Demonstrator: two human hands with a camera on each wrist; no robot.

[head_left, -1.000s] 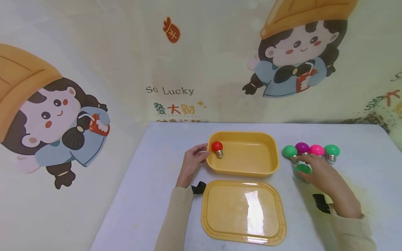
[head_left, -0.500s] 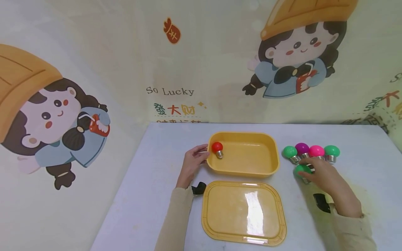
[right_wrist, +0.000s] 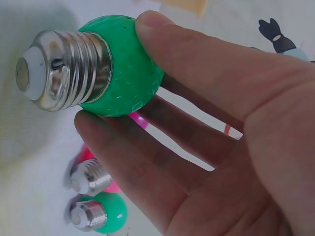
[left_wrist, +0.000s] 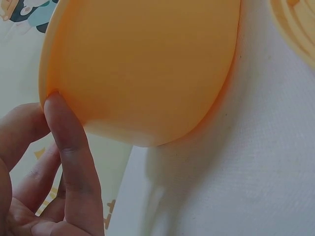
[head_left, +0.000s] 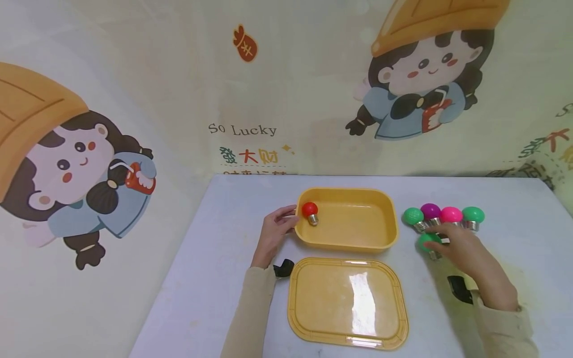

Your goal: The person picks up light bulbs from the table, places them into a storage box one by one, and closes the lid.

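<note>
My right hand (head_left: 458,248) holds a green light bulb (right_wrist: 120,66) by its round textured head, with the thumb on one side and fingers on the other. In the right wrist view, the bulb's silver screw base (right_wrist: 69,69) sticks out of the grip. At the left end of a yellow plastic box (head_left: 353,243), my left hand (head_left: 275,231) touches the outer wall near the rim with its fingertips. Inside that box, at the left, lies a red bulb (head_left: 310,211) with its base toward me.
Beyond the right hand lie a green bulb (head_left: 413,216), a purple bulb (head_left: 430,211), a pink bulb (head_left: 451,214) and another green bulb (head_left: 473,214) in a row. In front of the box lies a flat yellow lid (head_left: 327,303). A patterned cloth wall (head_left: 313,99) borders the table.
My right thumb and fingers have closed on the near green bulb, which has shifted slightly left. My left hand, the box and the lid stay where they were.
</note>
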